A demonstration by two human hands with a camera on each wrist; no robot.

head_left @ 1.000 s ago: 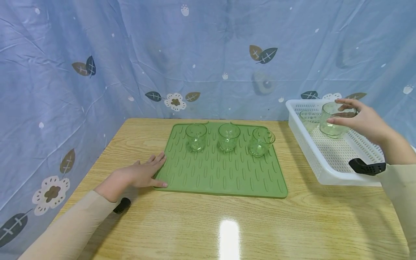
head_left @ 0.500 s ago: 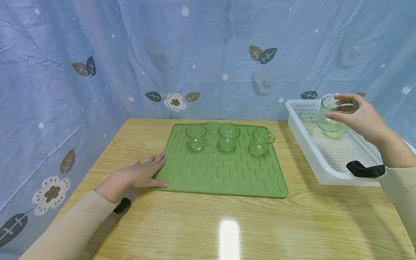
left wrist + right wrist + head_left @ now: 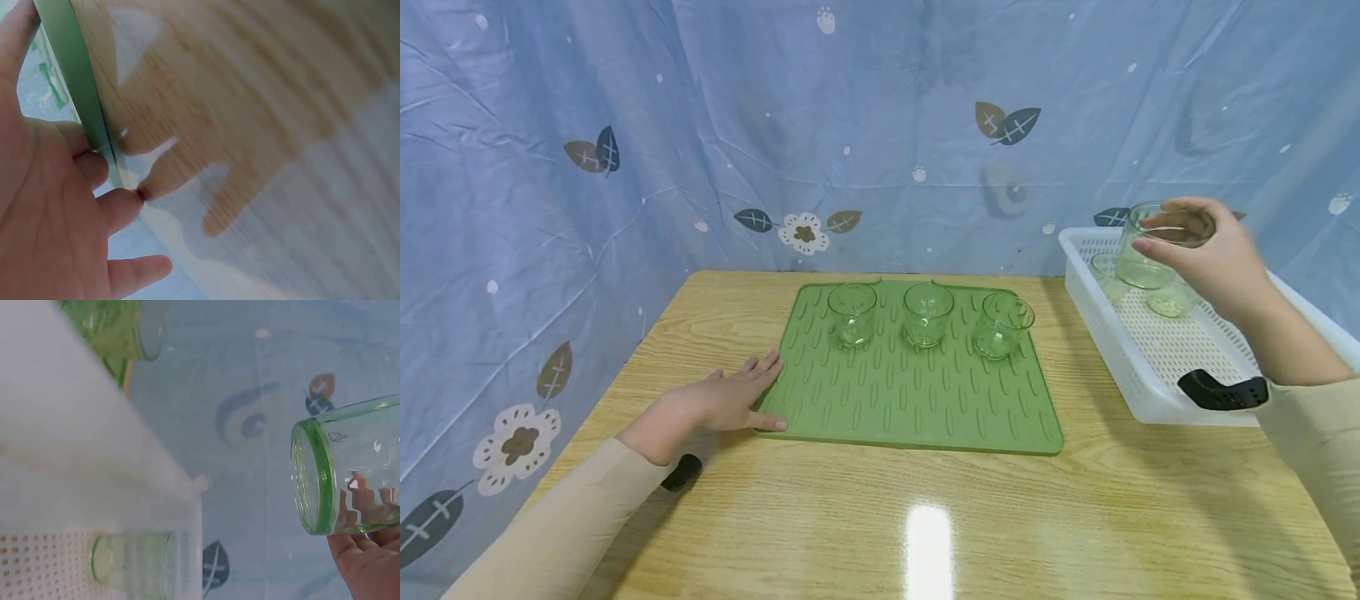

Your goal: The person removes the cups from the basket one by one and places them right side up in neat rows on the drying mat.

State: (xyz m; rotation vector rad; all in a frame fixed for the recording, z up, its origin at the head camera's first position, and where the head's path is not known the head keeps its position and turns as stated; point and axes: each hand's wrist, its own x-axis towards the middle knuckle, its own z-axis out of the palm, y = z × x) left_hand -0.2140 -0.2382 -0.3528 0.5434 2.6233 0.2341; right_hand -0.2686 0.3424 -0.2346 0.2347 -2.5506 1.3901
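Observation:
My right hand (image 3: 1213,258) grips a clear greenish glass (image 3: 1142,262) near its rim, thumb on the near side, raised above the white basket (image 3: 1108,337). In the right wrist view this glass (image 3: 322,475) shows its thick base, off to the right of the basket wall. My left hand (image 3: 730,404) rests with fingers straight and spread at the left edge of a green ribbed mat (image 3: 910,400). Along the mat's back stand three similar glasses: left (image 3: 853,317), middle (image 3: 928,317) and right (image 3: 1002,327), the last one slightly farther forward.
Inside the basket stands another glass (image 3: 1108,279) at the back left; a further glass (image 3: 1172,302) shows partly below the held one. The basket's perforated side walls rise right of the mat. A blue patterned curtain (image 3: 887,125) hangs behind the wooden table (image 3: 820,517).
My right hand has lifted the glass up and a little to the left over the basket, uncovering part of another glass below. My left hand has stayed at the mat's edge.

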